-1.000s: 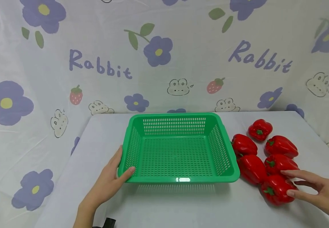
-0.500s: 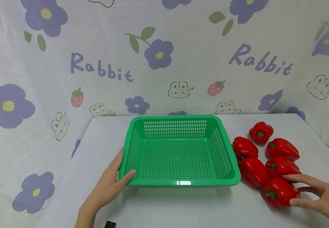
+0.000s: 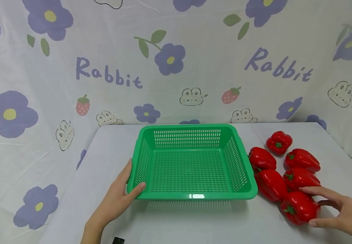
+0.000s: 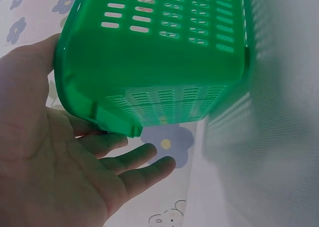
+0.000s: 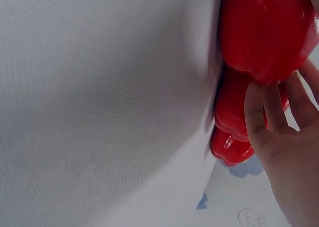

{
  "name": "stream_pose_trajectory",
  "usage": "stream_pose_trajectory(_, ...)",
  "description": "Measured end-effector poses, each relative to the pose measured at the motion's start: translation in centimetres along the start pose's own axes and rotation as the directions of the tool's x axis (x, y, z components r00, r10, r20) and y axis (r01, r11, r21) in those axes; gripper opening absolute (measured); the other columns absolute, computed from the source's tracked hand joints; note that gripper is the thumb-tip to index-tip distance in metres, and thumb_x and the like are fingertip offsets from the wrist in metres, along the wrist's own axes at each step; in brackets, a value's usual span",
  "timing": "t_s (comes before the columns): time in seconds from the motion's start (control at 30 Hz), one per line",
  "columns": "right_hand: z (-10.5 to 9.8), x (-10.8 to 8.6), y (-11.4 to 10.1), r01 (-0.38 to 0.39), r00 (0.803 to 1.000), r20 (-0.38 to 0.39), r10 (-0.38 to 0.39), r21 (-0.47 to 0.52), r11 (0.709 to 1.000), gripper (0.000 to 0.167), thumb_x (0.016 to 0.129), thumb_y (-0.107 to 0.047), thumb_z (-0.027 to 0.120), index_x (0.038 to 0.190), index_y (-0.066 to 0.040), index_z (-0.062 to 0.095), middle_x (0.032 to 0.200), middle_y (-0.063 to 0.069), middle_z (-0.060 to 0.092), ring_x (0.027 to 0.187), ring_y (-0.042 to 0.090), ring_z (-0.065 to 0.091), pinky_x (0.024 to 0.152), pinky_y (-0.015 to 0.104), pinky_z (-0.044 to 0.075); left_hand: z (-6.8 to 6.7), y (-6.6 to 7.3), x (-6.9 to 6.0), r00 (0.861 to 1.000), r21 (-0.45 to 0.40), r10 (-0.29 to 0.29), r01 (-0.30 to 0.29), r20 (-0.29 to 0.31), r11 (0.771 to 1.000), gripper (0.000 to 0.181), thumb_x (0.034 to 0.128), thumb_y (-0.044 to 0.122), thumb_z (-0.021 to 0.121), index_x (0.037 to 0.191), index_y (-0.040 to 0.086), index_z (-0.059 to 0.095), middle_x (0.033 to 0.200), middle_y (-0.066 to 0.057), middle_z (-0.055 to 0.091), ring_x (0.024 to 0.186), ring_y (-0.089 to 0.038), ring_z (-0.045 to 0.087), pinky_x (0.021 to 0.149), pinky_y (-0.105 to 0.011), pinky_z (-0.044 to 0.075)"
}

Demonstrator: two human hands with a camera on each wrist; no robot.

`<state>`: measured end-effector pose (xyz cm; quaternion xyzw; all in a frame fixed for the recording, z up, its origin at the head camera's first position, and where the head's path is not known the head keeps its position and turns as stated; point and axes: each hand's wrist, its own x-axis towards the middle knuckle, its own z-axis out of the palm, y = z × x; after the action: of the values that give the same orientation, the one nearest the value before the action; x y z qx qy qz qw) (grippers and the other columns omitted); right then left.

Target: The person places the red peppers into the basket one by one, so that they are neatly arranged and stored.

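Note:
A green plastic basket [image 3: 191, 196] with slotted walls and nothing in it stands mid-table. My left hand [image 3: 116, 196] holds its left side near the front corner, thumb over the rim and fingers along the outside. The left wrist view shows that hand's fingers [image 4: 132, 159] extended under the rim. On the right, my right hand [image 3: 344, 210] spans the nearest red bell pepper [image 3: 299, 207]. Its fingers reach over the far side and the thumb lies at the near edge. In the right wrist view fairly straight fingertips touch the pepper [image 5: 266, 32]; the thumb is mostly cut off.
Several more red bell peppers [image 3: 270, 184] lie close together along the basket's right side, one [image 3: 279, 142] a little apart at the back. A white cloth covers the table [image 3: 200, 223]. A patterned curtain [image 3: 206, 44] hangs behind, and a small black object [image 3: 118, 240] shows at the front edge.
The head view has tilted slightly, so everything sits a little lower. My right thumb has slid down to the front pepper's near edge. My left hand keeps its place on the basket.

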<state>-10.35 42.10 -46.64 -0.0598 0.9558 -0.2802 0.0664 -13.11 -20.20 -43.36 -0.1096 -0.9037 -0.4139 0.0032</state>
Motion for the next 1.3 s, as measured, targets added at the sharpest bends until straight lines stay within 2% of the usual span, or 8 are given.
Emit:
stream_pose_trajectory(0.13,0.12,0.06,0.40,0.023,1.000,-0.002,-0.023,-0.011,1.000,0.088,0.073,-0.028,0.095,0.144,0.001,0.053,0.139,0.030,0.057,0.097,-0.027,0.031,0.074,0.017,0.056,0.07,-0.06,0.00,1.000,0.001,-0.001,0.001,-0.003,1.000,0.092,0.1031,0.043,0.064,0.168,0.010,0.008,0.175,-0.014,0.015,0.161,-0.036,0.016,0.125,-0.063,0.025)
stream_pose_trajectory(0.63,0.09,0.11,0.16,0.018,1.000,-0.007,-0.018,0.018,1.000,0.084,0.073,-0.026,0.095,0.142,0.001,0.055,0.138,0.032,0.057,0.097,-0.029,0.032,0.074,0.018,0.056,0.17,-0.23,-0.10,1.000,-0.002,-0.010,0.010,0.000,1.000,0.093,0.1031,0.042,0.064,0.168,0.009,0.007,0.175,-0.011,0.013,0.161,-0.035,0.015,0.126,-0.063,0.022)
stream_pose_trajectory(0.87,0.07,0.21,0.10,0.022,1.000,-0.012,-0.022,0.026,0.999,0.082,0.076,-0.025,0.094,0.142,0.003,0.054,0.140,0.033,0.056,0.098,-0.028,0.032,0.074,0.017,0.055,0.12,-0.19,-0.10,1.000,-0.005,-0.014,0.014,0.002,1.000,0.093,0.1030,0.043,0.064,0.168,0.009,0.007,0.175,-0.012,0.012,0.162,-0.035,0.014,0.126,-0.063,0.022)
stream_pose_trajectory(1.0,0.09,0.25,0.16,0.023,1.000,-0.012,-0.023,0.024,0.999,0.078,0.078,-0.024,0.092,0.141,0.005,0.055,0.139,0.034,0.056,0.096,-0.026,0.037,0.074,0.016,0.055,0.12,-0.21,-0.09,1.000,-0.005,-0.016,0.016,0.002,1.000,0.094,0.1029,0.045,0.063,0.168,0.009,0.007,0.175,-0.013,0.013,0.161,-0.035,0.014,0.125,-0.063,0.022)
stream_pose_trajectory(1.3,0.20,0.12,0.01,0.017,1.000,-0.013,-0.016,0.051,0.999,0.079,0.078,-0.023,0.092,0.141,0.006,0.054,0.140,0.037,0.053,0.096,-0.025,0.040,0.073,0.019,0.058,0.07,-0.17,0.00,1.000,-0.005,-0.001,0.001,-0.003,1.000,0.093,0.1029,0.044,0.064,0.168,0.009,0.007,0.175,-0.012,0.013,0.161,-0.035,0.015,0.126,-0.062,0.022)
